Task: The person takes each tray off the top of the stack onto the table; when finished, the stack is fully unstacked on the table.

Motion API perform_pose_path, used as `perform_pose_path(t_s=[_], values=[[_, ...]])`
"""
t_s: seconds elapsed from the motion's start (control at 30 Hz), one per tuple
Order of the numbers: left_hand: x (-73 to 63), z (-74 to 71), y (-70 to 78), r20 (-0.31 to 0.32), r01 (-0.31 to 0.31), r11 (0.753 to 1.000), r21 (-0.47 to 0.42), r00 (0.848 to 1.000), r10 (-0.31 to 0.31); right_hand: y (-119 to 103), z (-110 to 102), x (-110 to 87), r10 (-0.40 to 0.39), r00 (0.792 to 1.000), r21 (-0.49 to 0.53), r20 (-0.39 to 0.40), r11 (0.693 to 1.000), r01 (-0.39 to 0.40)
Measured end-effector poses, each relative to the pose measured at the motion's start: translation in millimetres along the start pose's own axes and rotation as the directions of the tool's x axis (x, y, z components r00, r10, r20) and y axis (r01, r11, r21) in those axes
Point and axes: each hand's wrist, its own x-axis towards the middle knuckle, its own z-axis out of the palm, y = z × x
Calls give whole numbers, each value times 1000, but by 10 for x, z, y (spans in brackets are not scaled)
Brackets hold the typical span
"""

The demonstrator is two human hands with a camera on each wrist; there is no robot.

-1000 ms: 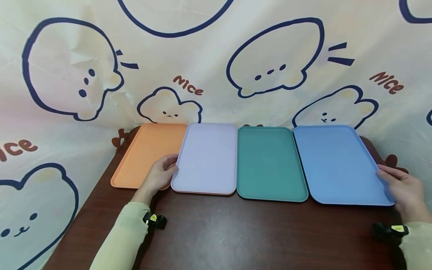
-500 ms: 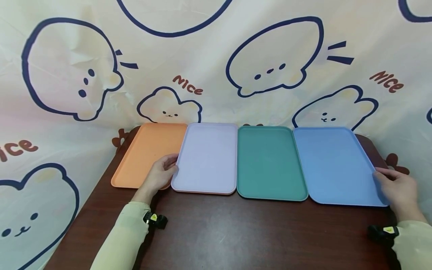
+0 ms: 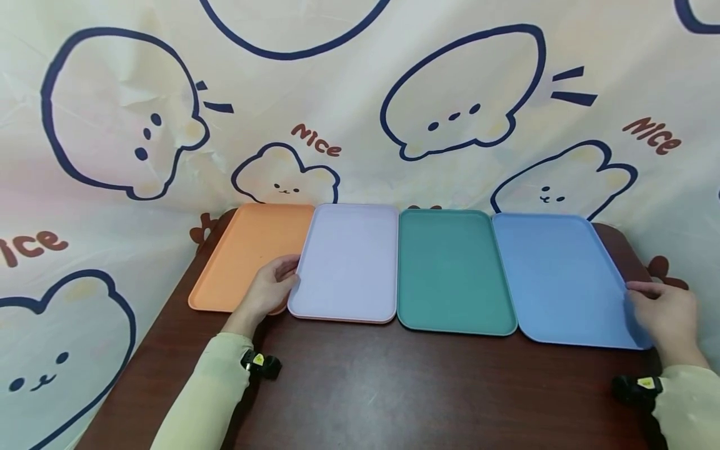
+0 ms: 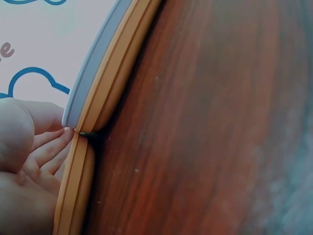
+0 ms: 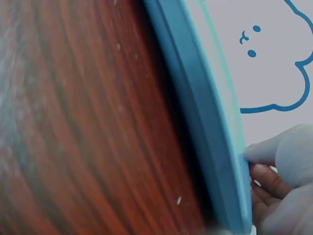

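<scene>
A row of rectangular trays lies on the table in the head view: orange [image 3: 247, 250], lavender [image 3: 349, 265], green [image 3: 455, 272] and blue [image 3: 562, 281], from left to right. My left hand [image 3: 269, 289] reaches across the orange tray and holds the left edge of the lavender tray, thumb at its rim. In the left wrist view, an orange rim [image 4: 110, 83] shows stacked under the lavender one. At the far right my right hand [image 3: 669, 315] pinches the blue tray's right edge, its thumb [image 5: 264, 151] against the rim and the other fingers partly hidden beyond it.
The dark brown wooden table [image 3: 382, 387] extends in front of the trays. Behind them hangs a pale cloth [image 3: 360, 94] printed with cartoon bears, close to the trays' far edges. Each wrist carries a small black camera [image 3: 263, 364].
My right hand has shifted the blue tray left, against the green one, and slightly nearer; the dark gap between them has narrowed. The left hand has stayed in place.
</scene>
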Motion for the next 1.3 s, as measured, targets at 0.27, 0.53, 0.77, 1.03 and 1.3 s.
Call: perform_pose_path(t_s=[0.27,0.53,0.77,1.03,1.3], values=[[11,-8,15,4,5,1000,14,1000,-5,-45,-5,-46,-7,999,-42,-39,999,6],[33,11,-2,17,-10,1000,-7,1000,10,-56,-52,-180,-46,998,-36,-52,998,44],[4,18,-3,6,19,1000,-22,1000,-19,-416,45,-392,-237,971,18,-36,971,237],[14,23,-2,2,28,999,-19,1000,-28,-845,334,-667,-533,843,132,-68,833,537],[14,4,-12,3,14,1000,-11,1000,-14,-1229,603,-895,-649,760,249,-41,730,636]])
